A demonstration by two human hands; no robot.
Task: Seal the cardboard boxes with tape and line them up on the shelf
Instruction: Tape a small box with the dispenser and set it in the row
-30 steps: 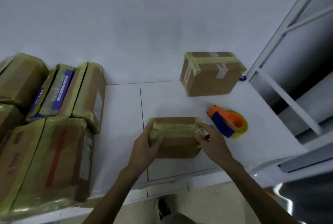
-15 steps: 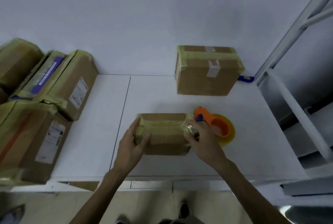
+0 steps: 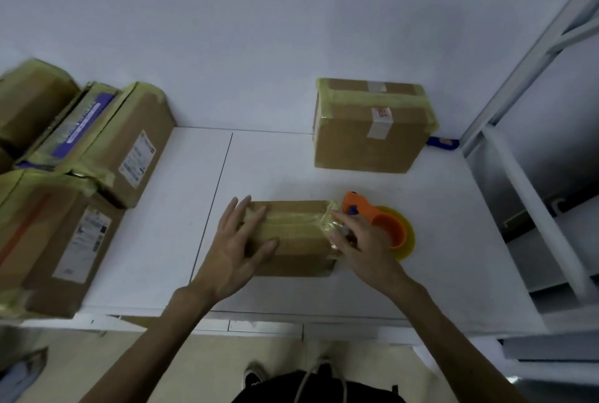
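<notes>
A small cardboard box (image 3: 298, 240) with yellowish tape along its top lies near the front of the white shelf (image 3: 168, 240). My left hand (image 3: 235, 247) rests flat on the box's left end, fingers spread and straight. My right hand (image 3: 356, 237) presses on the crumpled tape at the box's right end; whether its fingers pinch the tape is unclear. An orange tape dispenser (image 3: 385, 224) with a yellow roll lies just right of the box, partly behind my right hand. A larger taped box (image 3: 369, 127) stands at the back of the shelf against the wall.
Several taped boxes (image 3: 81, 169) are stacked at the shelf's left end. A blue object (image 3: 442, 142) pokes out behind the larger box. A white shelf frame (image 3: 534, 175) rises on the right. My shoes (image 3: 256, 376) show on the floor below the shelf's front edge.
My left hand has let go of the box's left end and now lies flat on top with fingers spread. The right hand stays at the taped right end. The camera has shifted slightly.
</notes>
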